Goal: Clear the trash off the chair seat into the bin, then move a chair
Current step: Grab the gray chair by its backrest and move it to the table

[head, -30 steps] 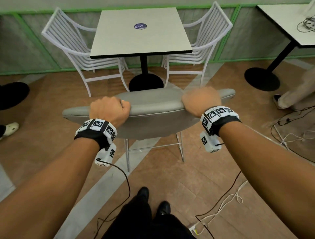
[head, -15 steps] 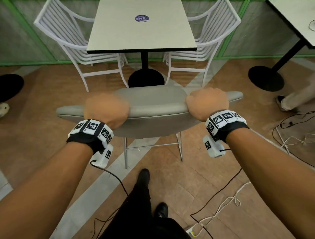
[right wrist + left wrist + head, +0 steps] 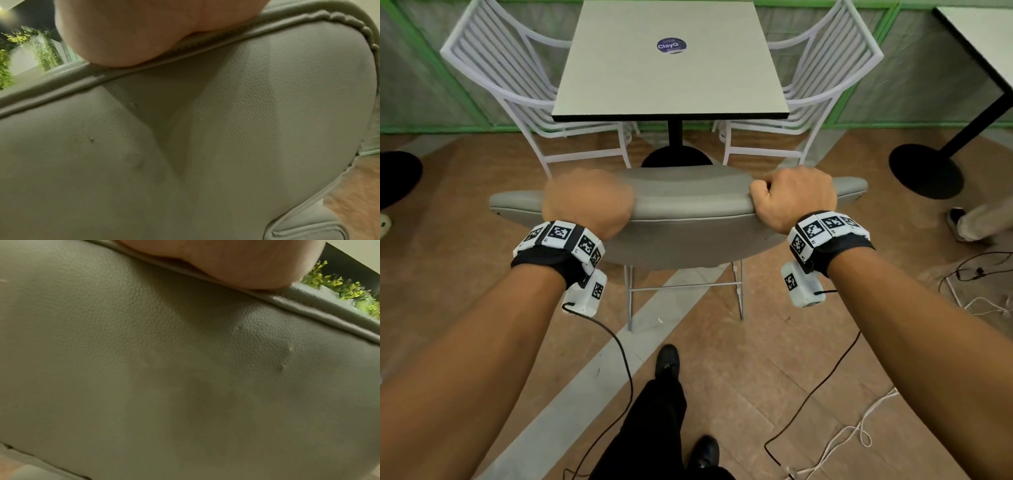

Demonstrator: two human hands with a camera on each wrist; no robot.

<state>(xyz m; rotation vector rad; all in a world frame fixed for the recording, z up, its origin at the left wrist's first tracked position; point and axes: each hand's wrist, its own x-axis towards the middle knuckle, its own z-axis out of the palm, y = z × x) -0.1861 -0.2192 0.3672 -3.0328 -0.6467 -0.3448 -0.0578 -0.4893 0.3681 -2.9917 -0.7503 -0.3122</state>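
We are on the second step, moving the chair (image 3: 681, 219). Our left hand (image 3: 588, 202) and right hand (image 3: 796, 200) each curl over its top edge, gripping it. It stands just before the tabletop (image 3: 671, 68). Next we judge a steady push forward, minding the floor cables (image 3: 825, 377). The back is padded grey grained leatherette with piped seams on thin metal legs.

Grey chair (image 3: 681, 219) back: matt, fine-grained leather-like upholstery with piped seams; thin metal legs. At 12 o'clock, smooth matt table (image 3: 671, 68) top. Wood-look floor (image 3: 756, 359).
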